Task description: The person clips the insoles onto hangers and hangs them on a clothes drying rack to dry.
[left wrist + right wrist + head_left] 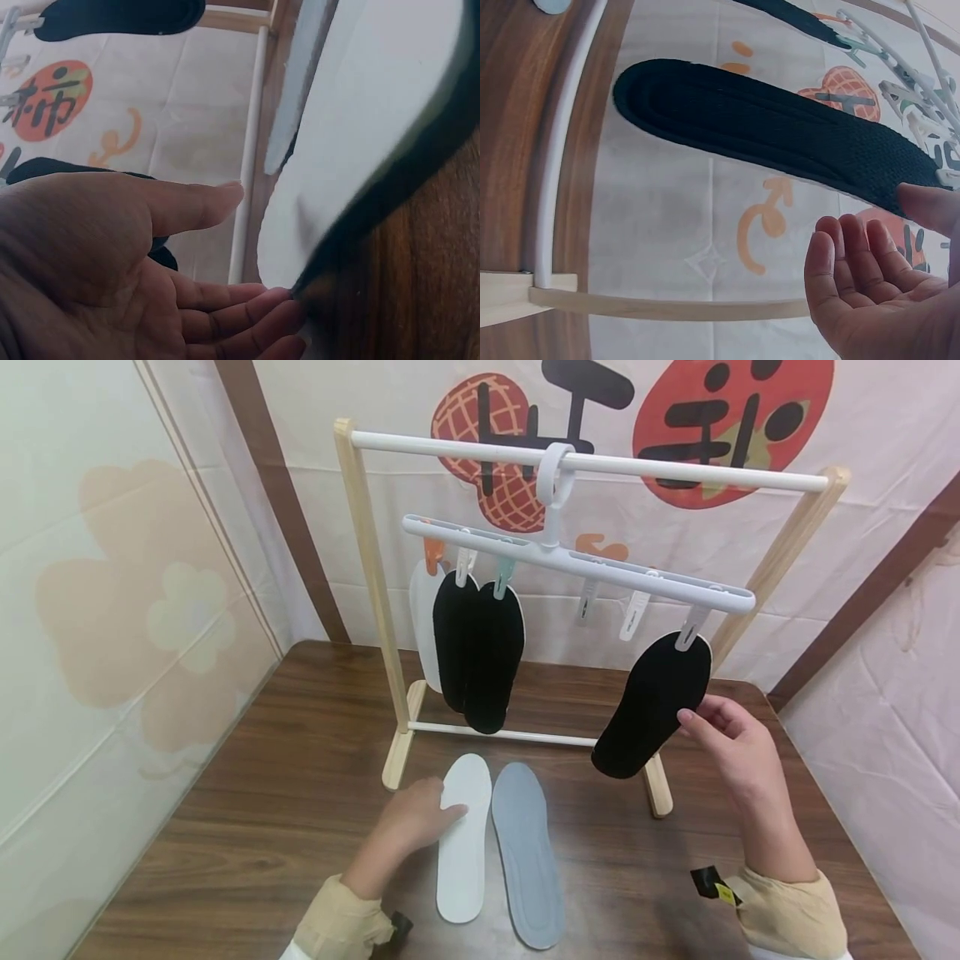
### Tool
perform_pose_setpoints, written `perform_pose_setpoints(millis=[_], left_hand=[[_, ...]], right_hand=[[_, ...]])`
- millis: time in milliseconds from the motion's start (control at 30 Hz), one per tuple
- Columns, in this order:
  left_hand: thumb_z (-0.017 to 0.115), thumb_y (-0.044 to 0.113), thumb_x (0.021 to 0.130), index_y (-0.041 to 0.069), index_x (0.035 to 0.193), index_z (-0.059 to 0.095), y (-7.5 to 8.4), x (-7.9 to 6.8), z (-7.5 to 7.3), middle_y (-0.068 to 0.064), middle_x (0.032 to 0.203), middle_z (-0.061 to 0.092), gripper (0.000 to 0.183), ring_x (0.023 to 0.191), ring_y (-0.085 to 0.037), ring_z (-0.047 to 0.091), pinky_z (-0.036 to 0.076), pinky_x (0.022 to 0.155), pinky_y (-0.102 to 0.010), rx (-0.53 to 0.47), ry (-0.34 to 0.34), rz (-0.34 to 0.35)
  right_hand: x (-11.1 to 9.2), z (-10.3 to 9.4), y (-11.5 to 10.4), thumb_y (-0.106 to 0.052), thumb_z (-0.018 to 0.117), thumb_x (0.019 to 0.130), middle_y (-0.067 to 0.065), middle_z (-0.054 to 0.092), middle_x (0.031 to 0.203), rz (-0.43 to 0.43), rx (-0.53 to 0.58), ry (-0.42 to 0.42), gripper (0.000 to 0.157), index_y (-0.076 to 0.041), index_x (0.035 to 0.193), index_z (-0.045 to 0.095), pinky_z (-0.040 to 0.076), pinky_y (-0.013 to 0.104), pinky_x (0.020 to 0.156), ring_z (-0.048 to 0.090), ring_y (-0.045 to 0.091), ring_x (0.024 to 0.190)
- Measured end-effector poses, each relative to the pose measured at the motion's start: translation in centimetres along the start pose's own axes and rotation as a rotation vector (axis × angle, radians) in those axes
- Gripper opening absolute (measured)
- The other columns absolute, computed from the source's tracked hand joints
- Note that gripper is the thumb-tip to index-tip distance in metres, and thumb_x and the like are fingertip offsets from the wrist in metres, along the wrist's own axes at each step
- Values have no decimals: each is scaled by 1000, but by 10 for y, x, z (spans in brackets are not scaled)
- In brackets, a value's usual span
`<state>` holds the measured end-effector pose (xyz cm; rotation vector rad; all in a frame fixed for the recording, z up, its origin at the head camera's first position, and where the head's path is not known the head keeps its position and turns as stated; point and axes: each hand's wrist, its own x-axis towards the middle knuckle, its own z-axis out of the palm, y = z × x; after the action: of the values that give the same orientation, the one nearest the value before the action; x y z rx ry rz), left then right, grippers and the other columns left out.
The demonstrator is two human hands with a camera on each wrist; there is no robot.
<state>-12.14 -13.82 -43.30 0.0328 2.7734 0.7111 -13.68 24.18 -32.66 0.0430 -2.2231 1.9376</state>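
A white insole lies on the table, and my left hand is at its left edge. In the left wrist view the fingertips touch the insole's dark underside edge, while the thumb stands apart. Beside it lies a grey insole. On the right, a black insole hangs by its upper end from a grey clip. My right hand is at its right edge, thumb touching it; in the right wrist view the other fingers are loosely bent, apart from the insole.
A wooden stand with a white bar carries a light grey clip hanger. At its left hang a white insole and two black insoles. Two unused clips dangle right of the middle. A printed cloth hangs behind.
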Motion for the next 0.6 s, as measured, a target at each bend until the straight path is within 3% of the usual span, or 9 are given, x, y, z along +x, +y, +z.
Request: perform_pose_setpoints(millis=[167, 433, 600], left_hand=[[67, 39, 95, -8, 131, 59, -2, 3, 3, -26, 127, 63, 60, 117, -43, 61, 48, 97, -54, 13, 4, -10], [71, 40, 92, -11, 120, 60, 0, 13, 5, -24, 108, 65, 59, 94, -36, 64, 52, 87, -52, 63, 5, -28], [72, 40, 91, -17, 126, 54, 3, 19, 7, -30, 115, 63, 69, 99, -41, 64, 52, 89, -52, 67, 5, -61]], right_hand=[[-8, -3, 9, -12, 71, 96, -12, 67, 92, 38, -55, -17, 13, -16, 108, 67, 52, 13, 79, 66, 3, 86], [-18, 1, 23, -12, 69, 97, -12, 69, 98, 76, -67, -57, 21, -5, 116, 64, 55, 16, 79, 67, 3, 90], [-24, 6, 30, -13, 70, 97, -11, 67, 94, 112, -70, -37, 26, 3, 116, 60, 56, 19, 77, 66, 5, 87]])
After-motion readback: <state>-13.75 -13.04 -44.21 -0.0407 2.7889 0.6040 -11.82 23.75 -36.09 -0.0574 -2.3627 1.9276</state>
